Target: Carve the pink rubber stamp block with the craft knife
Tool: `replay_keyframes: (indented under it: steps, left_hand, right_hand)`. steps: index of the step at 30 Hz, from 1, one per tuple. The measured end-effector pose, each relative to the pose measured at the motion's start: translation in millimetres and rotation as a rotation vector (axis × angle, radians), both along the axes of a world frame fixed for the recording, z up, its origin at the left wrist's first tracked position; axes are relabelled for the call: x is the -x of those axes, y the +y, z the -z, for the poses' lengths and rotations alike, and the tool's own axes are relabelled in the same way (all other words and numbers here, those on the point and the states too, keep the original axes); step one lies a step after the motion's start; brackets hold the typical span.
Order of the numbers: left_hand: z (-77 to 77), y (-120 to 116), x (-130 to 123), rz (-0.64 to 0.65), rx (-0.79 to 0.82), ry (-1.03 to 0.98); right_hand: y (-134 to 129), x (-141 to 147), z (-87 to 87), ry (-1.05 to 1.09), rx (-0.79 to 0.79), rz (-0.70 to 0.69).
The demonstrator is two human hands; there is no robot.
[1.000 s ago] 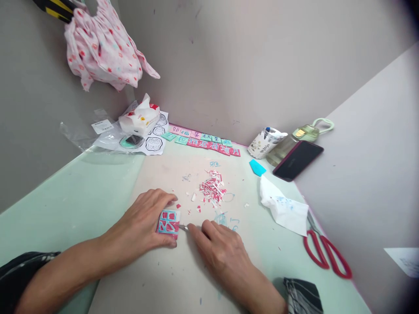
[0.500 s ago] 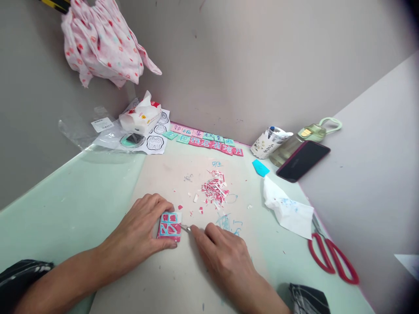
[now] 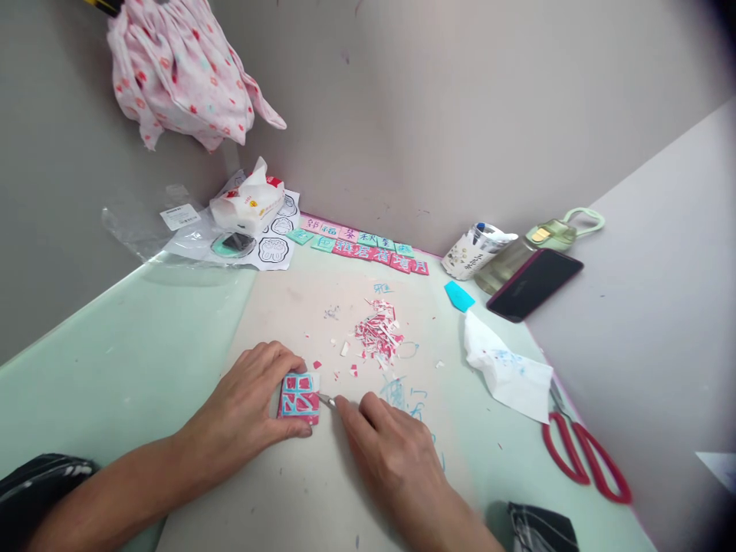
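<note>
A small pink square block [image 3: 299,400] with blue-outlined character strokes and a pale upper corner lies on the beige board [image 3: 258,491]. My left hand [image 3: 247,399] grips it from the left, thumb along the lower edge and fingers at the top. In my right hand [image 3: 391,445] is a carving knife [image 3: 326,400], its tip at the block's right edge; most of its handle is hidden by the fingers. Beyond the hands sits a pile of pink and white shavings [image 3: 378,333], with a few loose scraps nearer the block.
Rows of carved pink and green tiles [image 3: 368,249] line the back edge. A tissue pack [image 3: 250,203] stands back left. On the right are a pen cup [image 3: 468,251], a green bottle [image 3: 503,263], a phone [image 3: 534,285], a blue piece [image 3: 458,296], a tissue [image 3: 506,368] and red scissors [image 3: 598,460].
The view has shifted very slightly. Both hands keep nearly the same pose, with the block still held and the knife tip still at its right edge.
</note>
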State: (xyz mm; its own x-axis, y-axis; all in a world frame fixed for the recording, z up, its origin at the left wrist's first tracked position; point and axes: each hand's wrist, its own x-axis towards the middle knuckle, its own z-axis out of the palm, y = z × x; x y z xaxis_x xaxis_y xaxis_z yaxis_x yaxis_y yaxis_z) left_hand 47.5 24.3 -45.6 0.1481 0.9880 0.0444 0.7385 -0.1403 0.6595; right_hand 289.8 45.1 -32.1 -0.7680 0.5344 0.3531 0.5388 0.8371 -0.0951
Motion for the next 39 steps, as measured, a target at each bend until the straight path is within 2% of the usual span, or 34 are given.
replay_keyframes:
  steps: [9, 23, 39]
  left_hand:
    - [9.9, -1, -2, -0.036, -0.071, -0.02]
    - [7.4, -5, -8, -0.104, -0.062, 0.01]
    - [7.6, -6, -10, -0.127, -0.075, 0.023]
  right_hand:
    - [-4, 10, 7.3, 0.029, -0.075, 0.076]
    - [-9, 17, 6.1, 0.037, -0.11, 0.149]
    - [-8, 18, 7.2, 0.001, -0.118, 0.144]
